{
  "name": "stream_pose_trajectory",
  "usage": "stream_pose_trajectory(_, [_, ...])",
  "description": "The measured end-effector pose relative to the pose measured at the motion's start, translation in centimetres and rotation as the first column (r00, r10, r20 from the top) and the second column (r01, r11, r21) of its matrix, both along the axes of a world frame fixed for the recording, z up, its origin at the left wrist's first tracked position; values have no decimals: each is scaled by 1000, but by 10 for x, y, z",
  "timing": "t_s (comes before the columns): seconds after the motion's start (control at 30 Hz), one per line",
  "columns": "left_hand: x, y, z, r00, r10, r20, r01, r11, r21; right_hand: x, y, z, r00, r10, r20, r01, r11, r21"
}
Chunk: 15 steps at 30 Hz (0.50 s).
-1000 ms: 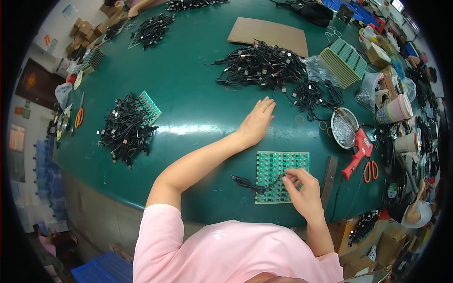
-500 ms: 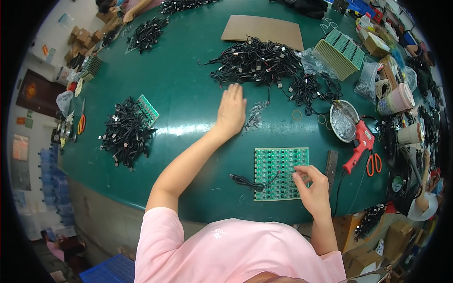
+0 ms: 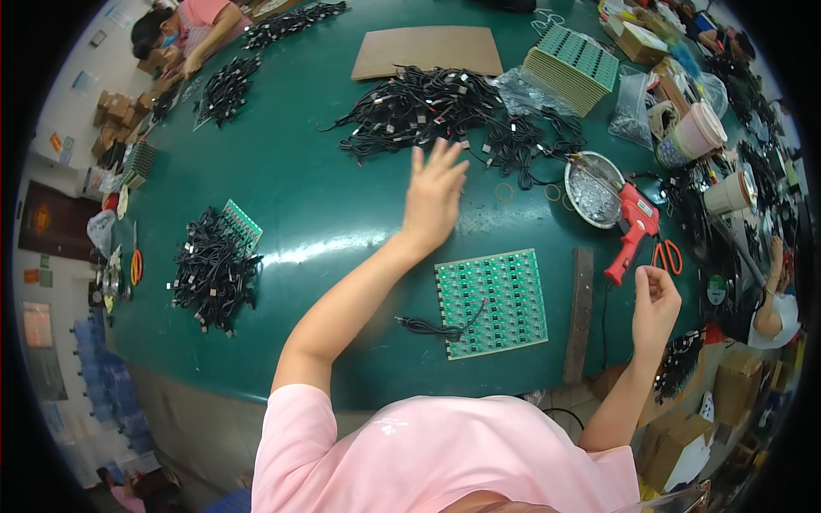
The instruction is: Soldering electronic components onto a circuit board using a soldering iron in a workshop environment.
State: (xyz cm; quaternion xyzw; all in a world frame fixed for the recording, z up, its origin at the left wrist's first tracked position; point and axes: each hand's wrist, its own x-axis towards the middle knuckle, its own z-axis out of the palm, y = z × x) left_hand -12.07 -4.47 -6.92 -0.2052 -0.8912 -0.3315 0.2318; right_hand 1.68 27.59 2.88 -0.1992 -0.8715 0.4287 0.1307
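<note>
My left hand (image 3: 434, 198), its fingers spread, reaches just short of a tangled pile of black USB cables (image 3: 419, 107). Nothing shows in that hand. Below it lies a green circuit-board panel (image 3: 505, 299) with rows of small parts. A single coiled black cable (image 3: 432, 327) rests across the panel's left side, one end on the boards. My right hand (image 3: 657, 312) is held right of the panel, thumb and fingers pinched together; whatever is between them is hidden. Just beyond it are a red soldering gun (image 3: 634, 231) and orange-handled scissors (image 3: 667, 255).
A dark flat bar (image 3: 579, 316) lies right of the panel. Behind the gun sits a round metal dish (image 3: 592, 201). Stacked boards (image 3: 571, 73) and a cardboard sheet (image 3: 428, 53) stand farther back. Another cable heap (image 3: 214, 278) lies left. A co-worker (image 3: 201, 34) sits far left.
My right hand has left the panel and moved right, toward the scissors. My left hand's fingers have spread, and it now covers the small dark pieces. The view has shifted, and the panel looks slightly turned.
</note>
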Motion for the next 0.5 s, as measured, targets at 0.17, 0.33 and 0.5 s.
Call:
stream_pose_trajectory(0.17, [-12, -19, 18, 981, 181, -75, -180, 983, 17, -15, 39, -32, 995, -82, 64, 73, 989, 130])
stream_pose_trajectory(0.33, [-23, -32, 31, 968, 220, -124, -217, 976, 37, -39, 35, -46, 998, -32, 58, 52, 925, -377])
stream_pose_trajectory(0.5, [-27, -27, 44, 964, 194, -180, -197, 980, 6, -55, 26, -53, 997, -37, -68, -24, 693, -720])
